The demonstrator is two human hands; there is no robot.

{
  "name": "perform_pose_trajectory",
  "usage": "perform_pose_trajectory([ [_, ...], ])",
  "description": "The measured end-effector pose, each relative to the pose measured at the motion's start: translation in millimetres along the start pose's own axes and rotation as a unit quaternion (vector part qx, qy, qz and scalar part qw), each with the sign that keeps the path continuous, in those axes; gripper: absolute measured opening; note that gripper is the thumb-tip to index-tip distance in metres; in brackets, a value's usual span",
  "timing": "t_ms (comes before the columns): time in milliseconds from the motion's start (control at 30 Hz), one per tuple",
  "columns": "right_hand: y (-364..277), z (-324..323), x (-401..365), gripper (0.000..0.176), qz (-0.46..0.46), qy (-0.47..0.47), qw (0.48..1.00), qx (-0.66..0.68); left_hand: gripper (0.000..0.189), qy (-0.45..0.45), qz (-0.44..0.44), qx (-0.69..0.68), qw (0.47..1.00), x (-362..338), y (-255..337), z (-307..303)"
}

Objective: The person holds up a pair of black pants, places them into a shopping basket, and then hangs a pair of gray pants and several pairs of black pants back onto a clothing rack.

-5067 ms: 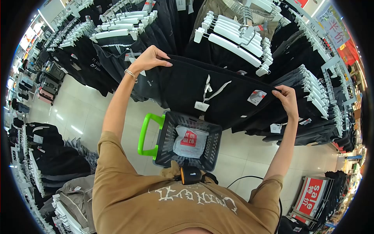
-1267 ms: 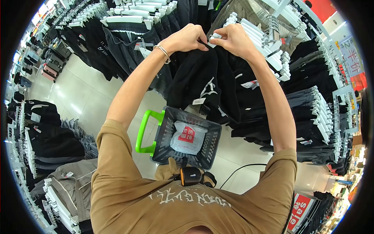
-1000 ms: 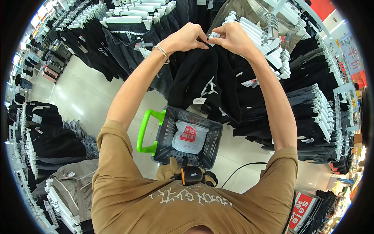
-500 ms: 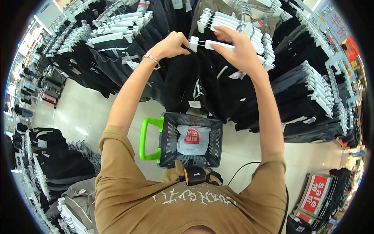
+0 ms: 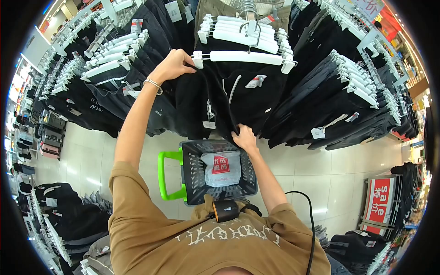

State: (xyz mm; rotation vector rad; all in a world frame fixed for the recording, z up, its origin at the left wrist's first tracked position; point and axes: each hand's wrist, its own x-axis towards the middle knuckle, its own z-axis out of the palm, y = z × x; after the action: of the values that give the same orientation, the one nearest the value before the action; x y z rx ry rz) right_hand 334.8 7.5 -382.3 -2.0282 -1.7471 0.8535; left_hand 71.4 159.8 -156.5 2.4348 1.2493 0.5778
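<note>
Rows of dark clothes (image 5: 316, 96) hang along the far side, from left to right. Nearer, just beyond the brown shirt (image 5: 215, 250), sits a grey basket (image 5: 248, 172) with its green handle (image 5: 161, 178) on the left. Between basket and rack, a black garment (image 5: 198, 103) hangs drawn slantwise between the two hands. Above and to its right, a white hanger (image 5: 245, 57) spans the rack; whether its left clip (image 5: 197, 59) grips the black garment cannot be told. A pale plastic bag (image 5: 222, 178) lies inside the basket. The left hand (image 5: 175, 65) has its fingers pinched on the garment's upper edge beside the clip; the right hand (image 5: 246, 137) has its fingers closed on the edge lower down, near the basket's far rim. A white tag (image 5: 209, 124) dangles between them. The left pinch looks slight, so a hard downward pull could free the cloth and drop it basketward; the tag might also snag, tugging the hanger askew.
</note>
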Motion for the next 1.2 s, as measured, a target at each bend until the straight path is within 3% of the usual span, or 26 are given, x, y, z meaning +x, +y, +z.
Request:
perform_pose_trajectory([
  [67,8.9,5.2,3.7,0.045,0.038,-0.022,0.999,0.015,0.023,-0.012,-0.009,-0.005,1.0,0.5,2.9,-2.6],
  [133,17.5,0.8,2.5,0.035,0.065,0.054,0.996,0.03,0.024,-0.017,-0.009,-0.011,1.0,2.1,-2.7,-1.2],
  [300,40.5,-69.0,7.1,0.033,0.048,0.09,0.994,0.028,0.025,-0.01,0.028,-0.03,0.999,5.6,-11.3,-4.0],
  [367,40.0,-99.3,-2.3,0.027,-0.04,0.171,0.984,-0.028,0.024,-0.025,0.017,-0.026,0.999,8.0,-13.4,-5.2],
  [433,39.8,-131.3,-0.8,0.031,-0.014,0.089,0.994,-0.054,0.023,-0.031,0.03,-0.008,0.999,9.1,-15.4,-2.7],
  [533,34.0,-174.4,-3.6,0.03,-0.041,-0.012,0.999,0.027,0.023,-0.046,0.021,0.016,0.999,7.1,-10.1,-0.4],
  [800,16.3,-251.2,-1.4,0.029,-0.027,0.038,0.999,0.008,0.023,-0.04,-0.007,0.017,0.999,-3.8,3.4,10.8],
  [900,12.4,-272.8,5.3,0.027,-0.02,0.007,1.0,-0.001,0.025,-0.054,-0.019,-0.005,0.998,-1.6,-1.9,18.8],
  [967,6.1,-285.4,8.2,0.025,0.01,-0.031,0.999,-0.036,0.026,-0.022,0.032,-0.02,0.999,-2.8,-6.8,27.1],
  [1067,-3.3,-297.8,7.5,0.027,0.033,-0.038,0.998,-0.047,0.027,-0.045,-0.011,-0.026,0.999,-6.0,12.7,24.5],
  [1200,5.9,-304.4,19.1,0.02,-0.007,-0.004,0.999,-0.039,0.029,-0.025,0.005,-0.004,1.0,-0.5,8.1,35.2],
])
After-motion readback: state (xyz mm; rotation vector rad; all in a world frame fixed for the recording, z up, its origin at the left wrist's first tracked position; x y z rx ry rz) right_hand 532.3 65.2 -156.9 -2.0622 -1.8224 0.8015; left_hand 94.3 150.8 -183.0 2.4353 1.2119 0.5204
